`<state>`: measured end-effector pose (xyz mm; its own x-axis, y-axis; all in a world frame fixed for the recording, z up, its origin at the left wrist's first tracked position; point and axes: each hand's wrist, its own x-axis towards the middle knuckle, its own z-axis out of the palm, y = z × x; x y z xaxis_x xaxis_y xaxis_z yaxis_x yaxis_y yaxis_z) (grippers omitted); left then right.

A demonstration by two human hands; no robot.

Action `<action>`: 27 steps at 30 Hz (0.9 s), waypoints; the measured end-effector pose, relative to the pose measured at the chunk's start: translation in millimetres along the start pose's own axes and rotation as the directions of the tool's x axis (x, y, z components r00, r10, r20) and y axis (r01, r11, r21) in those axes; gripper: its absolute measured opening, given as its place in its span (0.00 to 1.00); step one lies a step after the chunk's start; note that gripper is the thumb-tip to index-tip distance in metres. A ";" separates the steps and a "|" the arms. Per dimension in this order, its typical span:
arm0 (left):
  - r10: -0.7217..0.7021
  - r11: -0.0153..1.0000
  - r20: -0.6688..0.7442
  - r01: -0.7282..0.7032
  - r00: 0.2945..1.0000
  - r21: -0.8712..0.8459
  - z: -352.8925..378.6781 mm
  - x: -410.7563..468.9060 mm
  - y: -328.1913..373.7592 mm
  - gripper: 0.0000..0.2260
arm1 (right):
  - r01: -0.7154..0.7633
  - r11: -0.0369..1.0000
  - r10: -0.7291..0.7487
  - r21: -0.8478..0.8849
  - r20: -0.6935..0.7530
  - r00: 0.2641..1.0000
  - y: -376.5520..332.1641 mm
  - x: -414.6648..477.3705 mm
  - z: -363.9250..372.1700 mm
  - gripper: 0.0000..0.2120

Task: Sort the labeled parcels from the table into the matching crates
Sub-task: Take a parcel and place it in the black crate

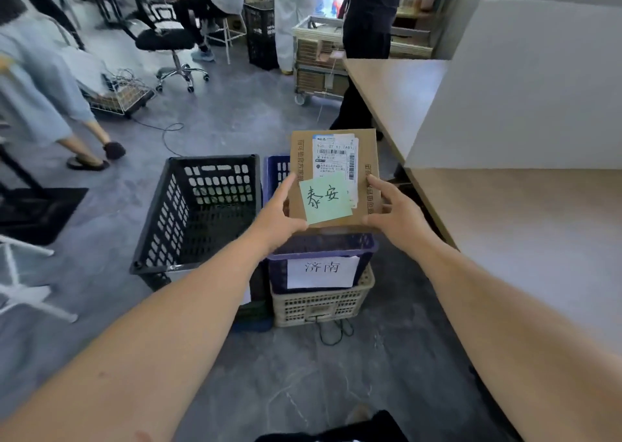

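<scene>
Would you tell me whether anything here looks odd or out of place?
The parcel, held by the left hand and right hand above the blue crate, bears a green note reading 泰安, yet that crate's label reads 济南: a mismatch.

head-worn view, looking down, close in

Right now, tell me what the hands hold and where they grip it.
Both hands hold the cardboard parcel: the left hand grips its lower left edge, the right hand its lower right edge.
</scene>
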<state>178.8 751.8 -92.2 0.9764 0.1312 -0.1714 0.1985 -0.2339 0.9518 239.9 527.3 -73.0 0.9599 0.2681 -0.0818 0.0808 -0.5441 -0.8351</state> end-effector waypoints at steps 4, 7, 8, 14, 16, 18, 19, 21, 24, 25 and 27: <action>0.003 1.000 -0.083 -0.004 0.997 -0.008 -34.3 6.1 -17.7 0.43 | 0.045 0.998 -0.048 0.042 0.067 0.997 -8.8 26.1 30.3 0.36; -0.009 1.000 -0.128 0.009 0.992 0.004 -57.2 16.7 -29.2 0.43 | 0.070 0.997 -0.074 0.044 0.112 0.991 -16.2 49.0 49.3 0.37; -0.014 1.000 -0.138 0.015 0.990 0.010 -64.3 21.6 -32.1 0.43 | 0.073 0.996 -0.078 0.047 0.124 0.989 -18.0 58.0 55.8 0.37; -0.065 0.994 -0.172 0.079 0.983 0.077 -115.1 65.0 -47.6 0.44 | 0.107 0.994 -0.110 0.027 0.211 0.971 -30.1 123.7 103.3 0.39; -0.076 0.991 -0.185 0.095 0.980 0.094 -132.0 84.9 -53.2 0.44 | 0.129 0.991 -0.131 0.021 0.238 0.962 -32.6 147.8 120.0 0.40; -0.094 0.988 -0.188 0.115 0.978 0.103 -145.7 104.1 -59.2 0.44 | 0.135 0.991 -0.133 0.010 0.254 0.958 -34.5 170.9 135.5 0.40; -0.108 0.986 -0.183 0.128 0.977 0.102 -152.1 113.1 -62.7 0.44 | 0.129 0.992 -0.126 0.006 0.264 0.956 -35.0 182.5 142.9 0.40; -0.133 0.983 -0.184 0.153 0.974 0.098 -164.6 130.3 -71.3 0.44 | 0.107 0.994 -0.106 0.011 0.291 0.951 -34.4 204.9 157.9 0.40; -0.158 0.980 -0.193 0.177 0.968 0.087 -183.5 153.8 -87.4 0.44 | 0.092 0.996 -0.092 0.015 0.334 0.938 -33.4 236.2 182.4 0.40; -0.170 0.979 -0.198 0.189 0.965 0.079 -189.7 159.8 -94.7 0.44 | 0.098 0.995 -0.094 0.008 0.349 0.932 -33.2 245.4 191.7 0.40; -0.203 0.974 -0.211 0.220 0.956 0.060 -202.0 168.5 -112.5 0.44 | 0.103 0.995 -0.096 0.003 0.380 0.920 -32.1 260.5 213.0 0.40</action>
<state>303.9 994.8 -176.8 0.8756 0.3758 -0.3035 0.4131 -0.2569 0.8737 430.2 783.8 -183.3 0.7737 0.6007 -0.2015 0.1783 -0.5116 -0.8405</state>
